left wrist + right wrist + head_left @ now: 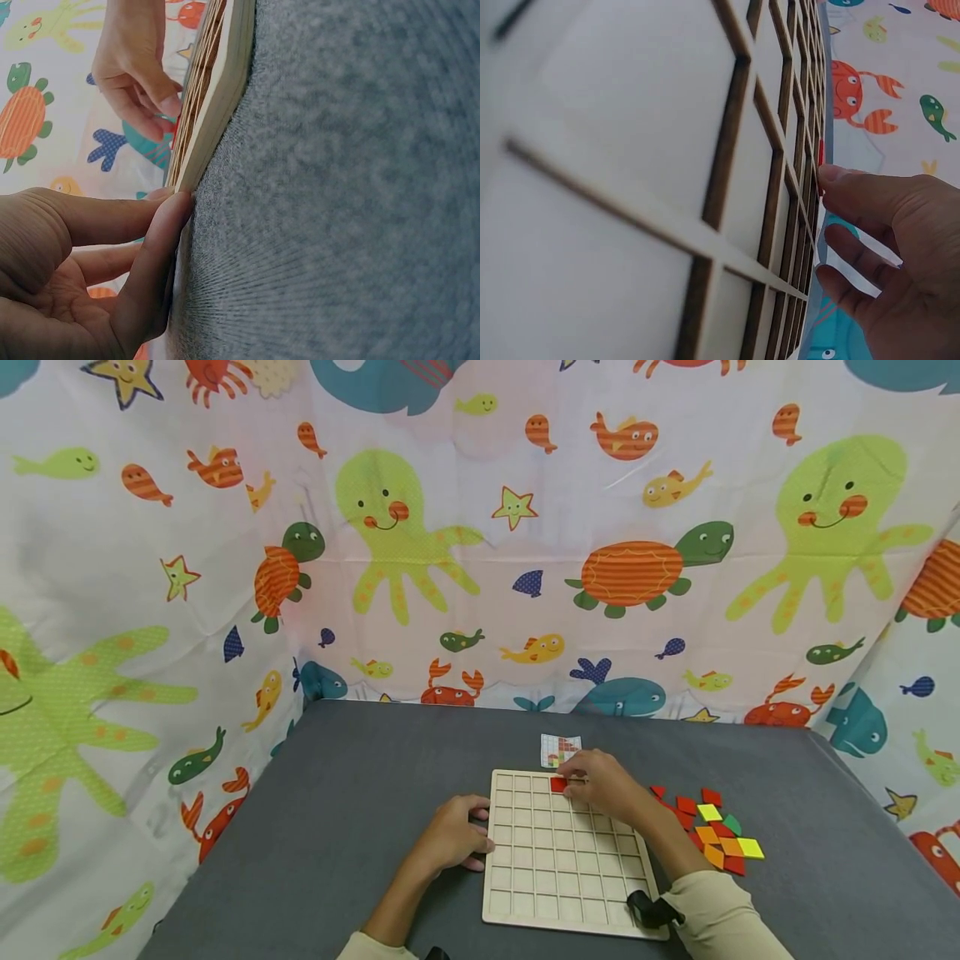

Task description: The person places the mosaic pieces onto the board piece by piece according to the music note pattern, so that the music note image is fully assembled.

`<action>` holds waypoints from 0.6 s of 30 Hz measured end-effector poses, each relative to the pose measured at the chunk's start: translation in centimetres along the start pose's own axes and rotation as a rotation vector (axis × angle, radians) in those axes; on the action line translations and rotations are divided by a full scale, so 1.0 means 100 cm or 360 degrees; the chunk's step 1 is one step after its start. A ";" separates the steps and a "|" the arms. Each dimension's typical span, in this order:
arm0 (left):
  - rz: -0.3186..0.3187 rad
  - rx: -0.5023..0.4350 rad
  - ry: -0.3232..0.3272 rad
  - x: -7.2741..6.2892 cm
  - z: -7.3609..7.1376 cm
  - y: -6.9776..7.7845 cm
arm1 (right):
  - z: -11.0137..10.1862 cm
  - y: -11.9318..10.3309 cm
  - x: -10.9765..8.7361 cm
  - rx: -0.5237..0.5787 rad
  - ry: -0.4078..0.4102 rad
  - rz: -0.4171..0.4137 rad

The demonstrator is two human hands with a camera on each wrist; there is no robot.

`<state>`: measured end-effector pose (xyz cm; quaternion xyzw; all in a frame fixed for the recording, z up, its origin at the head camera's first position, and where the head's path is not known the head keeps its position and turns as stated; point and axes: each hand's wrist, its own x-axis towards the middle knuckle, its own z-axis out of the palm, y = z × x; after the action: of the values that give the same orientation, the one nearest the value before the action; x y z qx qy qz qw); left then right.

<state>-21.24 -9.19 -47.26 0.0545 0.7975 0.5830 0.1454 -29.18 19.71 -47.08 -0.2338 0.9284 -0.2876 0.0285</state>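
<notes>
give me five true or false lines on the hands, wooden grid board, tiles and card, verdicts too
1. The left hand touches the wooden grid board's left edge. True.
2. The loose tiles lie left of the board. False: they lie to its right.
3. A red tile is in the board's far row. True.
4. The printed card lies on the board. False: it lies beyond the far edge.
5. The right hand is over the loose tiles. False: it is at the red tile.

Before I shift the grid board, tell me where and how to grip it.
Probably its left rim, from the left, thumb on top, fingers against the side: the grid board lies flat, and loose tiles lie beyond its right edge.
</notes>
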 end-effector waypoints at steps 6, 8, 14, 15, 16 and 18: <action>-0.0014 0.0011 0.0012 0.001 0.001 -0.002 | 0.000 -0.001 -0.002 0.0054 0.0019 0.0025; -0.0018 0.0016 0.0017 0.002 0.001 -0.002 | -0.002 -0.002 -0.005 0.0110 0.0036 0.0044; -0.0016 0.0019 0.0020 0.002 0.001 -0.003 | -0.010 -0.003 -0.017 0.0228 0.0119 0.0066; -0.0016 0.0017 0.0021 0.002 0.001 -0.003 | -0.011 -0.002 -0.019 0.0220 0.0137 0.0061; -0.0015 0.0015 0.0022 0.002 0.001 -0.002 | -0.012 -0.002 -0.021 0.0216 0.0150 0.0057; -0.0017 0.0013 0.0028 0.002 0.001 -0.002 | -0.014 0.001 -0.025 0.0195 0.0178 0.0058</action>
<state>-21.38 -9.10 -47.48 0.0459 0.8015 0.5793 0.1414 -27.26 21.61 -46.15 -0.1983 0.9133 -0.3557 -0.0038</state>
